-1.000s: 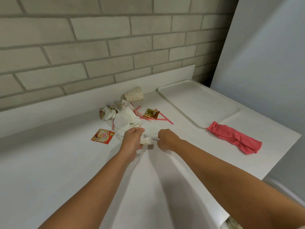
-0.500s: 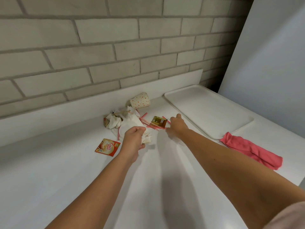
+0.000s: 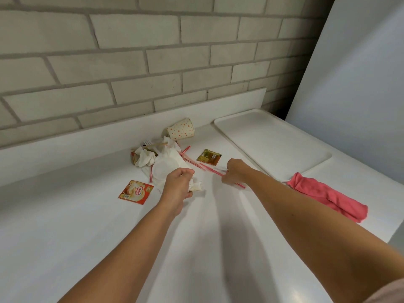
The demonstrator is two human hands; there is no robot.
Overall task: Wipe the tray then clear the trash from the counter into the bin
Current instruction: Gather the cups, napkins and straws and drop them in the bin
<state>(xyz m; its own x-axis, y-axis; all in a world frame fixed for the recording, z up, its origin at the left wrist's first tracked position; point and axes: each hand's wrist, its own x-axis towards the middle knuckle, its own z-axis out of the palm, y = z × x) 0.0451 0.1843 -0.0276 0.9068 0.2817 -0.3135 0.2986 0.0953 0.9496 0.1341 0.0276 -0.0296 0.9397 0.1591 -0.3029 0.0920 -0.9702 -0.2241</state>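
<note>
Right hand (image 3: 235, 172) back from pile (image 3: 161, 160), straws (image 3: 213, 171) in grip; cup (image 3: 181, 129) sideways

Back wall (image 3: 153, 62): pale grey-beige brick, running bond, grey mortar joints. A white counter (image 3: 65, 237) ran along it, with a low white upstand (image 3: 87, 147) at its rear edge. To the right a smooth, pale blue-grey panel (image 3: 360, 73) rose beside the counter. The corner gap (image 3: 277, 110) between brick and panel was dark. Light was soft and the shadows on the counter top were faint.
</note>
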